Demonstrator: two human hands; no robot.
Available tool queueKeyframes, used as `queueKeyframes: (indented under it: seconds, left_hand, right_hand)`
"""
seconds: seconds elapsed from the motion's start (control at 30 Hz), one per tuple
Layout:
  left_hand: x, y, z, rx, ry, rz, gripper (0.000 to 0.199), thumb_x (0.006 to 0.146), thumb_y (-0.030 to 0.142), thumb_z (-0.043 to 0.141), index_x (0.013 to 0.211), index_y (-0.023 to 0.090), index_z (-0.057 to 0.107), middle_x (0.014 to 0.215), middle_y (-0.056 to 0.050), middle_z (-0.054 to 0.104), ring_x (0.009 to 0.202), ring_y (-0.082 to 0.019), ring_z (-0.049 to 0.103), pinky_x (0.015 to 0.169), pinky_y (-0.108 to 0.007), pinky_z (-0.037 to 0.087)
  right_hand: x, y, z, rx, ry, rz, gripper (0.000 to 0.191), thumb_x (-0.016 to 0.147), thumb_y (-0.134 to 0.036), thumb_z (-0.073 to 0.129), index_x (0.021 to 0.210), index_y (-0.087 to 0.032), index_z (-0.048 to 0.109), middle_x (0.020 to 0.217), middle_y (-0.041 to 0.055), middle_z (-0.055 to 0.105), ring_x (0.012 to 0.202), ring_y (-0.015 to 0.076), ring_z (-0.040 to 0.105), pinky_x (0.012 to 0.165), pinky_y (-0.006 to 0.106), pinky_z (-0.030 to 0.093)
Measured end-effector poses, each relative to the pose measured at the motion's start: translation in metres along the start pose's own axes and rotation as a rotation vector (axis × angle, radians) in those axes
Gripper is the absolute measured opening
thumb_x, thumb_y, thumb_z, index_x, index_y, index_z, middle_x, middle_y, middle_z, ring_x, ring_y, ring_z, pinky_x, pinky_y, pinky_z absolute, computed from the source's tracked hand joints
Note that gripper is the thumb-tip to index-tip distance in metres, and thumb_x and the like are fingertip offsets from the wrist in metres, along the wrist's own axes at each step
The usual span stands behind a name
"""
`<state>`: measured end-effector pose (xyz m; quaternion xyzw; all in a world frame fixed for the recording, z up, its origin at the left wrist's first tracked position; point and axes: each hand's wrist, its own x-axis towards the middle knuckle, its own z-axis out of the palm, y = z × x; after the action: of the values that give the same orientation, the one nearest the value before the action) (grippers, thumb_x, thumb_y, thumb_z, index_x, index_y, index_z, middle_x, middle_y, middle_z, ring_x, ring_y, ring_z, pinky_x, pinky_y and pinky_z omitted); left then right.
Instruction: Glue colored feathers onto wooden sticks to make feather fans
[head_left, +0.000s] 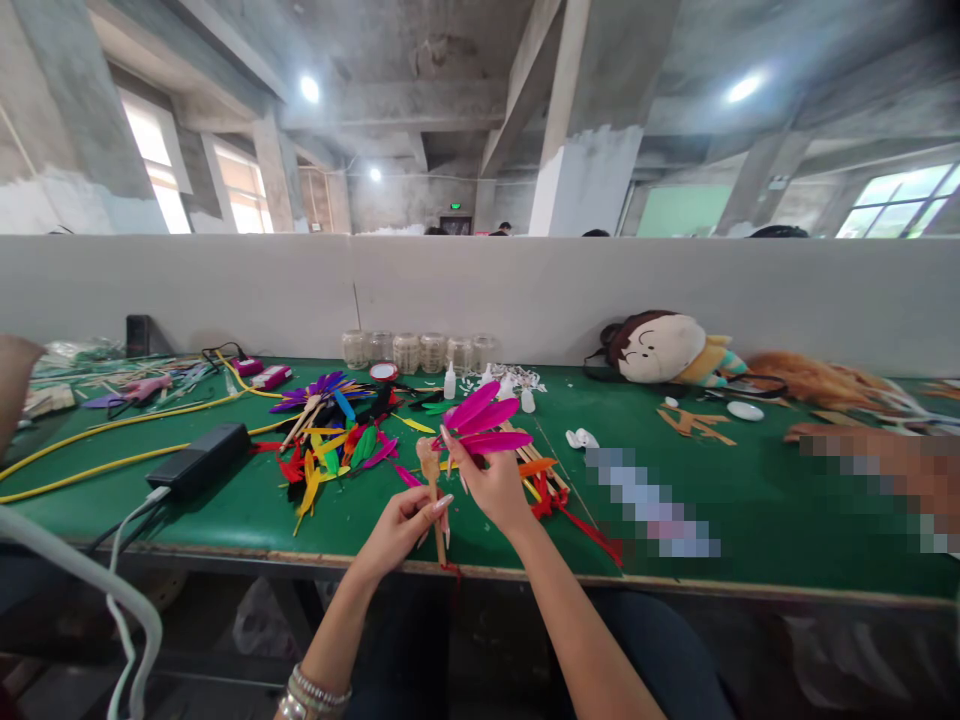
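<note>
My left hand point(409, 525) is closed round a thin wooden stick point(440, 540) near the table's front edge. The stick stands roughly upright, with a lumpy tan head point(428, 458) on top and a red string hanging at its lower end. My right hand point(491, 485) pinches magenta feathers point(487, 415) by their base, beside the stick's head; they fan out up and to the right. Loose feathers of several colours point(341, 450) lie to the left of my hands. Right of them rest sticks with orange and red feathers point(541, 480).
Glass jars point(406, 353) line the white partition point(465, 285), with white squeeze bottles point(449, 381) before them. A black power adapter point(199, 458) and yellow cable lie left. On the green table point(750, 510), a plush doll point(664, 347) and another person's arm point(885, 465) are right.
</note>
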<state>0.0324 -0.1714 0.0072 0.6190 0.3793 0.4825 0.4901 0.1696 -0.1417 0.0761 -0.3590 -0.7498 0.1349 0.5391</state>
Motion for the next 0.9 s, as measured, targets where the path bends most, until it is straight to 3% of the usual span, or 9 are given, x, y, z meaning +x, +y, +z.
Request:
queueKeyframes:
  seconds: [0.5, 0.67, 0.9]
  left_hand:
    - [0.000, 0.003, 0.000, 0.032, -0.004, 0.010, 0.041, 0.076, 0.051, 0.049, 0.062, 0.013, 0.053, 0.042, 0.007, 0.037, 0.035, -0.002, 0.028, 0.036, -0.017, 0.018]
    - [0.000, 0.002, 0.000, 0.004, 0.001, -0.003, 0.039, 0.076, 0.050, 0.051, 0.066, 0.013, 0.053, 0.053, 0.003, 0.052, 0.036, -0.002, 0.034, 0.036, -0.016, 0.024]
    - [0.001, 0.005, 0.002, -0.016, 0.030, 0.002, 0.040, 0.076, 0.053, 0.049, 0.078, 0.013, 0.055, 0.062, 0.000, 0.058, 0.045, -0.006, 0.043, 0.041, -0.018, 0.033]
  right_hand:
    - [0.000, 0.002, 0.000, 0.019, -0.012, 0.016, 0.038, 0.081, -0.042, 0.045, 0.054, -0.017, 0.057, 0.047, -0.0006, 0.053, 0.045, 0.0092, 0.045, 0.048, 0.022, 0.034]
    - [-0.001, 0.007, -0.001, 0.056, -0.074, 0.055, 0.038, 0.078, -0.045, 0.050, 0.051, -0.018, 0.054, 0.045, -0.0025, 0.049, 0.045, 0.0090, 0.043, 0.046, 0.022, 0.034]
    - [-0.001, 0.008, -0.011, 0.078, -0.270, 0.047, 0.036, 0.071, -0.046, 0.058, 0.049, -0.019, 0.059, 0.040, -0.0035, 0.050, 0.040, 0.0070, 0.043, 0.040, 0.019, 0.030]
